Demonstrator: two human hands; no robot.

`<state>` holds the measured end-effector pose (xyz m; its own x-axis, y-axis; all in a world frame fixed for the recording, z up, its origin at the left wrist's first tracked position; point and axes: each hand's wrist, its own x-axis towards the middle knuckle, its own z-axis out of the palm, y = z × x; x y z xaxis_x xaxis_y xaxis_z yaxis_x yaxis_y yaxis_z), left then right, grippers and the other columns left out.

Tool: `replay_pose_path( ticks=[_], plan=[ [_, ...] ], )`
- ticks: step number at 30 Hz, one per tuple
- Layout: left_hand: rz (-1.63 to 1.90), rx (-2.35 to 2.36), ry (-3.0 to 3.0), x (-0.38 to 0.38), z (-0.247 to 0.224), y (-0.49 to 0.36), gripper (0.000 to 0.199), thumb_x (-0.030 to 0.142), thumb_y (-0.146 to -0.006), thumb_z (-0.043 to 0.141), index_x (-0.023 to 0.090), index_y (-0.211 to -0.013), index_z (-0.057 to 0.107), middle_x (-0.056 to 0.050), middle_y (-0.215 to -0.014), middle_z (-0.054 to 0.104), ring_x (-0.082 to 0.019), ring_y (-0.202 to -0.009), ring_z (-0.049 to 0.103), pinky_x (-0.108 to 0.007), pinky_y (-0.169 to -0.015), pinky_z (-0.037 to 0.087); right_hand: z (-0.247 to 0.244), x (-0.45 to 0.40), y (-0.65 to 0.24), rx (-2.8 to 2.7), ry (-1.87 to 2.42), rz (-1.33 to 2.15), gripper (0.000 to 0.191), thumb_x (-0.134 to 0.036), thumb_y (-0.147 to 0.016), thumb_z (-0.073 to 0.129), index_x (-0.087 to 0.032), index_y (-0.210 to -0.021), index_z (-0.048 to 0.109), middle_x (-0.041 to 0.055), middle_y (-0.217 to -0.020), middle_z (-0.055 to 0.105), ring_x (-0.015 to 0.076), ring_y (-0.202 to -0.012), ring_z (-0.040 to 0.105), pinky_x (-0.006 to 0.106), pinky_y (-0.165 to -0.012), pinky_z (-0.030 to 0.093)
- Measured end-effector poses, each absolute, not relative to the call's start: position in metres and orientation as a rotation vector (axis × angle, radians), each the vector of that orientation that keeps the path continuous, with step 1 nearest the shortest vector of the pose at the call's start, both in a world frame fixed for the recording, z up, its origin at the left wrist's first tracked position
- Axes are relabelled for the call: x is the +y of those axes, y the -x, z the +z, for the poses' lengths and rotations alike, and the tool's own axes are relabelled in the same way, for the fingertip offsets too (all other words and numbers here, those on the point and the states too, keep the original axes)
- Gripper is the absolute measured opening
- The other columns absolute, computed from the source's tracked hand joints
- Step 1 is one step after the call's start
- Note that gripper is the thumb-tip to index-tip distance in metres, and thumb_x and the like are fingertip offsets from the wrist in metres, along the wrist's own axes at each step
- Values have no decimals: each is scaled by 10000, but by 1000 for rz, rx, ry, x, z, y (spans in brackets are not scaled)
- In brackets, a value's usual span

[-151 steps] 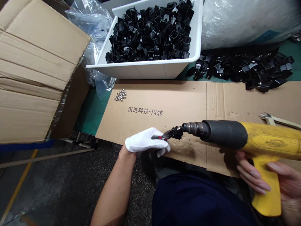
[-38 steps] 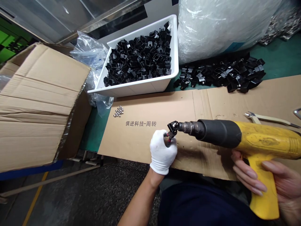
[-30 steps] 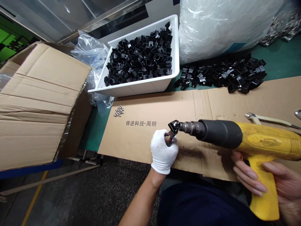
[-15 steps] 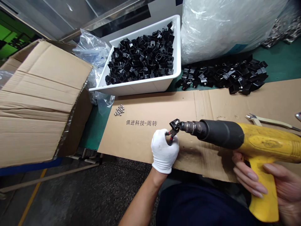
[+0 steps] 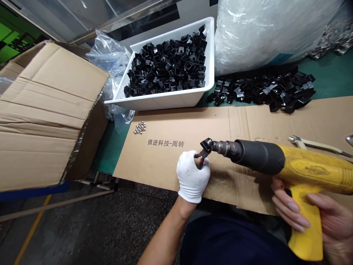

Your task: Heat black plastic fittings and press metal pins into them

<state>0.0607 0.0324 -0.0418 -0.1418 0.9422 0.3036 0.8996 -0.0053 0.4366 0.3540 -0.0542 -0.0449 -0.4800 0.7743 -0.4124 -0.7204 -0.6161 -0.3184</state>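
My left hand [image 5: 193,176], in a white glove, is closed round pliers [image 5: 202,160] with dark and red handles. The pliers' jaws grip a small black part [image 5: 206,144] above the cardboard sheet [image 5: 160,162]. My bare right hand [image 5: 311,217] is wrapped round the handle of a yellow heat gun [image 5: 317,169]. The gun's metal nozzle [image 5: 227,149] points left, its tip right beside the black part; whether they touch I cannot tell. Several small metal pins [image 5: 139,127] lie grouped on the cardboard, left of the pliers.
A white bin [image 5: 171,102] full of black parts stands behind the cardboard. Right of it lie a pile of black parts [image 5: 275,88] and a large plastic bag [image 5: 270,33]. Light-handled cutters [image 5: 317,143] lie at right. An open carton [image 5: 44,121] stands at left.
The black part in the pliers has turned slightly at the nozzle. The heat gun's handle and my right hand have shifted slightly left. Both hands keep their holds.
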Motion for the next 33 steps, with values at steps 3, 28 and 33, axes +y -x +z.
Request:
replay_pose_path(
  ticks=[3, 28, 33],
  plan=[
    [823, 2170, -2011, 33, -42, -61, 120, 213, -817, 655, 226, -841, 538, -35, -813, 550, -216, -742, 562, -340, -704, 435, -45, -55, -355, -110, 657, 2150, 401, -433, -874, 644, -197, -1194, 690, 28, -764, 537, 110, -507, 371, 271, -482, 430],
    [579, 1672, -1695, 40, 4, -23, 336, 414, -957, 609, 174, -726, 653, 18, -649, 595, -138, -624, 533, -238, -602, 434, -51, -55, -353, -91, 564, 2188, 433, -444, -864, 676, -166, -1189, 740, 46, -782, 572, 94, -512, 410, 246, -494, 465],
    [551, 1653, -1723, 41, 6, -26, 323, 391, -962, 595, 172, -735, 666, 11, -660, 620, -141, -637, 543, -237, -602, 436, -52, -54, -353, -77, 555, 2145, 430, -434, -875, 668, -160, -1201, 726, 52, -800, 578, 109, -529, 458, 239, -476, 473]
  ],
)
